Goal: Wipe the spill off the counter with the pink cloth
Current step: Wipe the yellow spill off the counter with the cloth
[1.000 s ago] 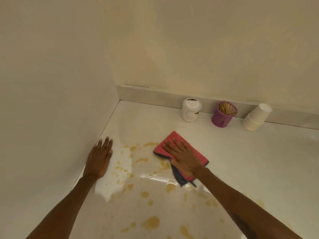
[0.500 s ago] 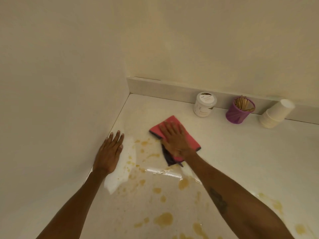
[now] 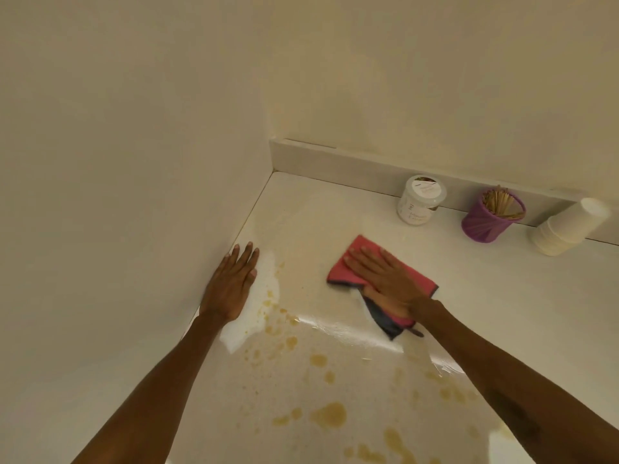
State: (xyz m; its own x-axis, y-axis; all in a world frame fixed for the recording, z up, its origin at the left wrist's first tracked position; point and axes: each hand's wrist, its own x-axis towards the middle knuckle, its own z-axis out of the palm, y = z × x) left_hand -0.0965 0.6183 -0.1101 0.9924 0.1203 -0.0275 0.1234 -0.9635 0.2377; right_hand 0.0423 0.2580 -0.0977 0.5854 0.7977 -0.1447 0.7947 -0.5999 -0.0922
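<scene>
A pink cloth (image 3: 341,271) with a dark grey underside lies flat on the white counter (image 3: 485,296). My right hand (image 3: 385,283) presses down on it, palm flat and fingers spread, covering most of its middle. Yellow-brown spill spots (image 3: 330,415) dot the counter in front of the cloth and toward me, with smaller drops (image 3: 278,326) beside my left hand. My left hand (image 3: 232,284) rests flat on the counter against the left wall, fingers apart, holding nothing. A wet sheen runs just below the cloth.
Along the back ledge stand a white lidded jar (image 3: 420,199), a purple cup of wooden sticks (image 3: 490,217) and a tilted stack of white paper cups (image 3: 566,227). The left wall (image 3: 134,195) meets the counter at the corner.
My right hand has slid the pink cloth away from me toward the back wall, leaving a wet streak behind it. My left hand has stayed planted by the wall.
</scene>
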